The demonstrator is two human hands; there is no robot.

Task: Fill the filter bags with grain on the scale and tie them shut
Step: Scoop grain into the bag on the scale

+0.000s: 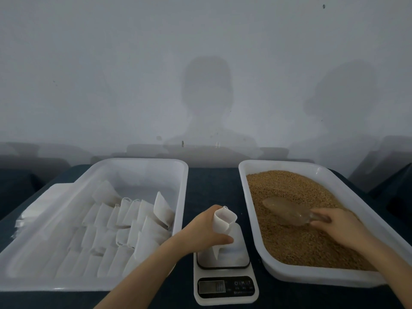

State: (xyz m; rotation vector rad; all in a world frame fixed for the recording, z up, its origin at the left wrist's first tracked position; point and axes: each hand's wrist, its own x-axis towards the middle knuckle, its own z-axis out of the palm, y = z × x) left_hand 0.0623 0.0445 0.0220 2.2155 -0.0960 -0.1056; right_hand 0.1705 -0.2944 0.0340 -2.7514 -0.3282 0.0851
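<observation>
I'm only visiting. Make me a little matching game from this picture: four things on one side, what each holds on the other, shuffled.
Things:
1 left hand
2 right hand
3 left tray
4 right tray

Holds:
a grain
b scoop, by its handle
c open filter bag at the scale
d rows of white bags

Pairs: 1-c, 2-b, 3-d, 4-a

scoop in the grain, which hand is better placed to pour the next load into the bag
Right. The right hand grips the scoop lying in the grain, while the left hand is busy holding the filter bag open on the scale.
</observation>
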